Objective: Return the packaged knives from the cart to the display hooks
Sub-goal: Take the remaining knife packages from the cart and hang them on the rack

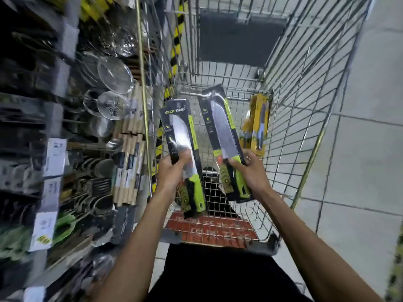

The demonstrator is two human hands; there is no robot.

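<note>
My left hand (173,171) grips packaged knives (182,136) in black and lime-green card; a second pack edge shows behind the front one. A similar packaged knife (222,131), steel blade up and green handle down, is gripped by my right hand (248,171). Both packs are held upright above the wire shopping cart (290,118). A yellow packaged knife (258,125) leans against the cart's right wall, farther in. The display at the left (72,149) is blurred; I cannot make out its hooks.
The left shelving carries mesh strainers (114,73), ladles, wooden-handled tools (128,149) and white price tags (54,155). A black and yellow striped post (174,55) stands beside the cart. A red sign panel (209,229) lies at the cart's near end. Grey tiled floor (359,149) is to the right.
</note>
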